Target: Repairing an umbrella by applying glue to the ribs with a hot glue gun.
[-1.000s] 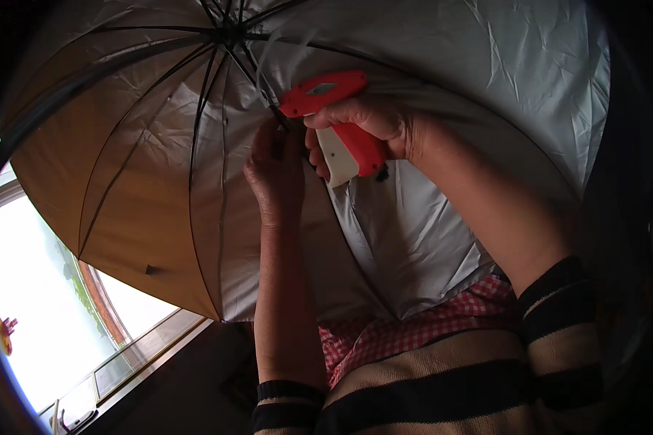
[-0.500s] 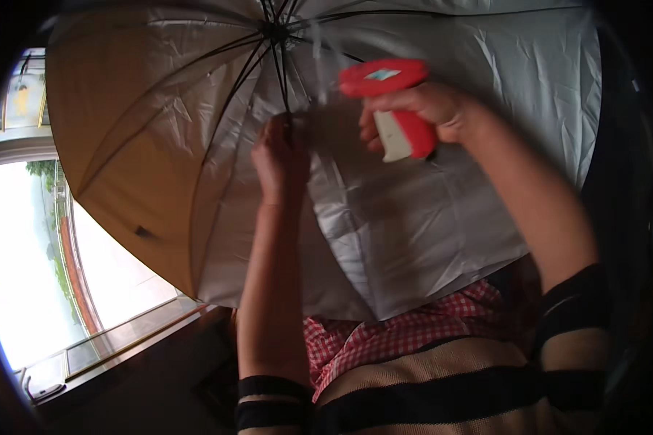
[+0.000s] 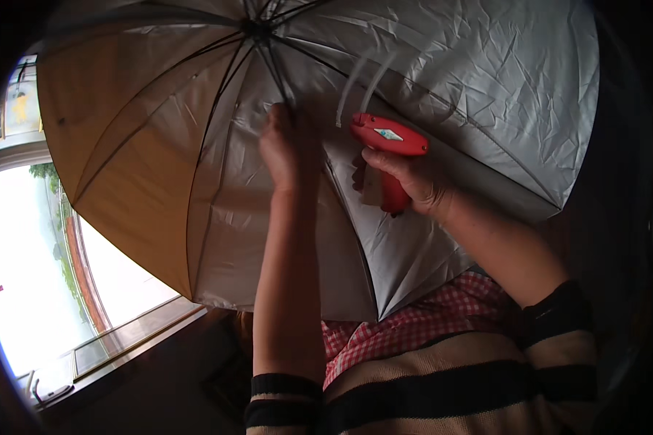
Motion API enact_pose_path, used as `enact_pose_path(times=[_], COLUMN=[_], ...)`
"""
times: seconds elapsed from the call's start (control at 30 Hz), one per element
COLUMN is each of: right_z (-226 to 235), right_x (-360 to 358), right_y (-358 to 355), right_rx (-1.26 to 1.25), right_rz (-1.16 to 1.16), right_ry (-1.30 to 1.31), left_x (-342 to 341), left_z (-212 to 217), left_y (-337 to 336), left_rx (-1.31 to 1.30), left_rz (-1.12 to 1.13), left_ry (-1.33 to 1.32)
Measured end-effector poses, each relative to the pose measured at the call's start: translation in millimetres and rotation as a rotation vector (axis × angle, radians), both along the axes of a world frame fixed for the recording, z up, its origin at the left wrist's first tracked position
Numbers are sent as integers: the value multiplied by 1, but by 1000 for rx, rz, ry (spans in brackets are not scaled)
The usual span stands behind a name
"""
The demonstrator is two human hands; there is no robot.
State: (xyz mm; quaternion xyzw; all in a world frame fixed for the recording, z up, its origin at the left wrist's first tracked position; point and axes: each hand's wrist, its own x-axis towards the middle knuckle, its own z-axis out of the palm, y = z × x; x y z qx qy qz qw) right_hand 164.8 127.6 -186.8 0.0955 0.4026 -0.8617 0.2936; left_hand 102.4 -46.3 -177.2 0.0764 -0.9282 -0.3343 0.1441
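An open umbrella (image 3: 413, 239) fills the view, its silver underside toward me and its left panels looking tan. Its dark ribs meet at a black hub (image 3: 255, 29) near the top. My left hand (image 3: 283, 148) is closed around a dark umbrella rib below the hub; the fingertips are partly in shadow. In my right hand (image 3: 412, 177) is a red tagging gun (image 3: 397, 135) with a cream trigger, its nose pointing left toward my left hand but apart from it. Two clear plastic strips (image 3: 352, 87) stand up by the gun's nose.
Red-and-white checked cloth (image 3: 435, 301) shows below the canopy, over my lap. A bright window (image 3: 22, 246) with a pale sill lies at the left. Dark surroundings border the lower left and right.
My right hand has come down with the tagging gun, and the gun has turned. The canopy has shifted slightly left, its right panels folding differently. My left hand keeps its grip.
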Motion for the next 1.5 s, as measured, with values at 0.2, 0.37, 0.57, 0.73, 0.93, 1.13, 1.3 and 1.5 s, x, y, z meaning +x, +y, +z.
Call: enact_pose_path(times=[0.2, 0.37, 0.57, 0.73, 0.93, 1.13, 1.3, 1.5], right_z=[-4, -1, -13, -9, -4, -4, -5, 10], right_x=[-17, -50, -55, -59, -63, -68, -71, -84], right_y=[-13, -40, -43, -38, -38, -26, -20, -10], right_rx=[58, 51, -40, -25, 84, -57, -168, -32], right_rz=[43, -54, -14, 52, 53, 189, 320, 444], right_ry=[-48, 72, 28, 41, 127, -11, 0, 37], left_x=[26, 24, 23, 24, 21, 22, 25, 23], left_z=[-18, -12, -19, -22, -33, -25, -25, -22], left_y=[-21, -19, -19, -17, -22, -17, -18, -17], left_rx=[173, 433, 404, 516, 491, 345, 414, 523], left_rz=[-82, -108, -55, -48, -74, -103, -112, -136], left_ry=[-76, -105, -70, -68, -31, -37, -84, -100])
